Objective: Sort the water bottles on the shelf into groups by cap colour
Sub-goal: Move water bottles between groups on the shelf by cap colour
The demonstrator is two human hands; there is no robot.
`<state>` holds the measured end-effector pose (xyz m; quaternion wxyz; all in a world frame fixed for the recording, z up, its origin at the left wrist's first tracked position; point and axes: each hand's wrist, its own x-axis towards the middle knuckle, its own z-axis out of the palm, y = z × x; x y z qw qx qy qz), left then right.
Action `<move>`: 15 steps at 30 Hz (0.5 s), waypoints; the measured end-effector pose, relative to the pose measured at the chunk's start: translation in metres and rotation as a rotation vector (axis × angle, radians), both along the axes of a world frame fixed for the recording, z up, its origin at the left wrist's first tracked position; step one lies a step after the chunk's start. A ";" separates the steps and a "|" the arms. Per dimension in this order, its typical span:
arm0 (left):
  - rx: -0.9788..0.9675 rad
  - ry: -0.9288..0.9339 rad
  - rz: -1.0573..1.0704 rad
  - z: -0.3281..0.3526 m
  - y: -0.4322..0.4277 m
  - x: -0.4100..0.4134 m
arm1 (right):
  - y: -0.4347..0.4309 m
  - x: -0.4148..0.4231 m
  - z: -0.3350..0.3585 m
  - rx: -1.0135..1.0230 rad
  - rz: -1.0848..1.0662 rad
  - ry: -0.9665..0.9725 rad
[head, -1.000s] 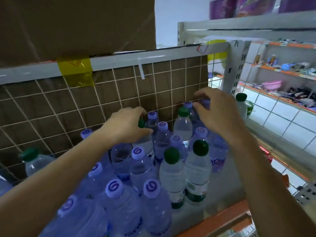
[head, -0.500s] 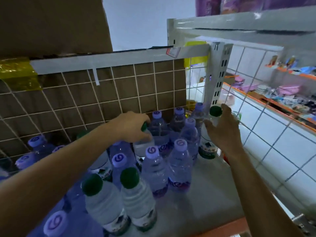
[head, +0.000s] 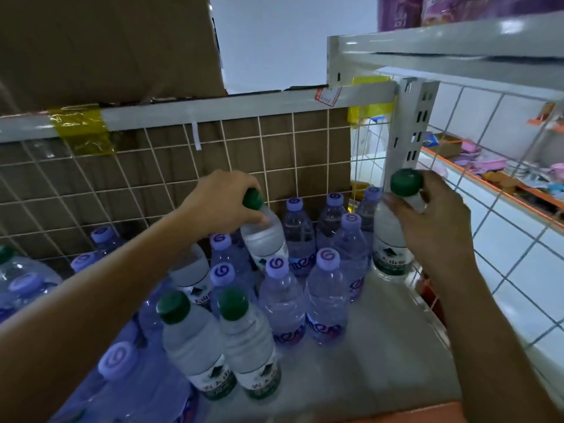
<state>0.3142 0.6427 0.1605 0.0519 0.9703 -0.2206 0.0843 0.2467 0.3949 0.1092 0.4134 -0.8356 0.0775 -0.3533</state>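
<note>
The left hand (head: 222, 203) curls around the neck of a green-capped tilted bottle (head: 264, 236), which leans over the pack. The right hand (head: 436, 218) grips an upright bottle (head: 389, 239), also green-capped, just under its cap in the back right corner of the shelf (head: 381, 346). Clear, ribbed purple-capped bottles (head: 326, 288) crowd between the two arms, and a green-capped pair (head: 195, 346) stands in front. Wire mesh (head: 152, 178) backs the shelf, beneath a cardboard box (head: 106, 47).

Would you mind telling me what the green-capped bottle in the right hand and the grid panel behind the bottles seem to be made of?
The green-capped bottle looks like thin clear plastic, glossy and see-through; its cap seems matte moulded plastic. The grid panel looks like white-coated metal wire, thin crossing rods.
</note>
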 end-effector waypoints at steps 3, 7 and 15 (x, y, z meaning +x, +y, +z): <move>-0.106 -0.111 0.030 0.027 0.012 -0.020 | 0.016 -0.013 0.042 -0.077 0.085 -0.126; -0.301 -0.246 0.088 0.053 0.038 -0.056 | 0.047 -0.026 0.085 -0.143 0.211 -0.243; -0.521 -0.534 0.225 0.093 0.125 -0.162 | 0.156 -0.053 0.125 -0.060 0.568 -0.348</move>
